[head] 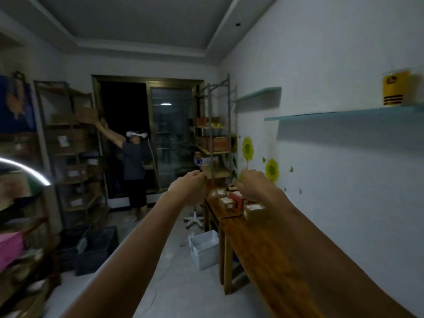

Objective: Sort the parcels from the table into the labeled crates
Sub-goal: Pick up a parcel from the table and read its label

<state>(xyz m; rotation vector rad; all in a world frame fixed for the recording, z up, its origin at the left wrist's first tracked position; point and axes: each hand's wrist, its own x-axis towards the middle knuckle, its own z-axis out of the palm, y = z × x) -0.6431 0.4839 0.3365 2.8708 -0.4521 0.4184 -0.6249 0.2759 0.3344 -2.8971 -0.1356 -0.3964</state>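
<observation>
Dim, murky indoor light throughout, greyish on the wall (pixel 332 157) and ceiling (pixel 142 21). Black beyond the sliding glass door (pixel 171 136), with one small lamp reflection in the pane. Bright white glare streak at the left edge (source unclear). Soft overall, smeared by motion blur on the yellow box (pixel 393 90) and left shelving (pixel 20 226). Strong wide-angle bending toward the borders.
</observation>
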